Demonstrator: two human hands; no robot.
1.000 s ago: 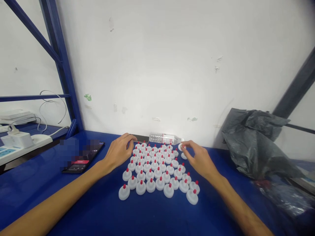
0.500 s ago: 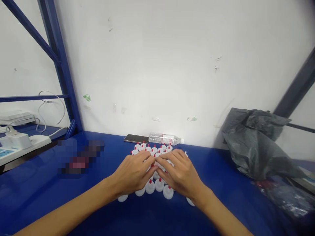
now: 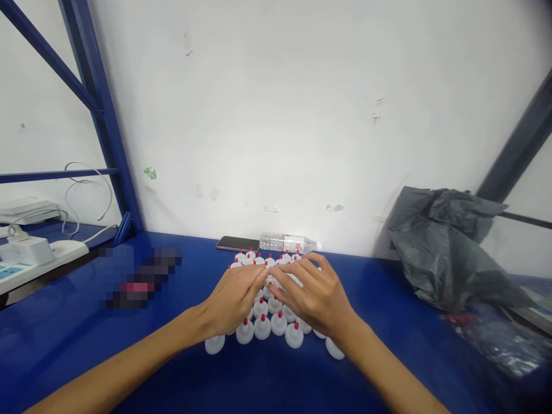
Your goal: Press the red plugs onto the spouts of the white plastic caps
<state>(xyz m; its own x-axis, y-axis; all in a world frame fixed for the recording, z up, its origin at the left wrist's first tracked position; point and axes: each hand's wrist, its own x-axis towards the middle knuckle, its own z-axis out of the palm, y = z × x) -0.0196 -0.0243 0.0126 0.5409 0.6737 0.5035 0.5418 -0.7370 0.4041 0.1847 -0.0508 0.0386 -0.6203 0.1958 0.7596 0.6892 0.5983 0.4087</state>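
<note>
Small white round bottles with red tips stand in a close group on the blue table. Over the middle of the group, my left hand has its thumb and fingers pressed together. My right hand comes in from the other side with bent fingers, its fingertips meeting those of my left hand. Whatever lies between the fingertips is too small and too covered to name. Several bottles are partly hidden beneath both hands. One bottle sits near my left wrist, another beside my right wrist.
Behind the group lie a phone and a clear plastic water bottle against the white wall. A crumpled grey plastic bag rests at the right, with clear plastic wrapping before it. A power strip and cables are at the left.
My left hand has shifted slightly left and its fingers have drawn together, uncovering more bottles in front. The right hand stays nearly in place. The view has tilted a little.
</note>
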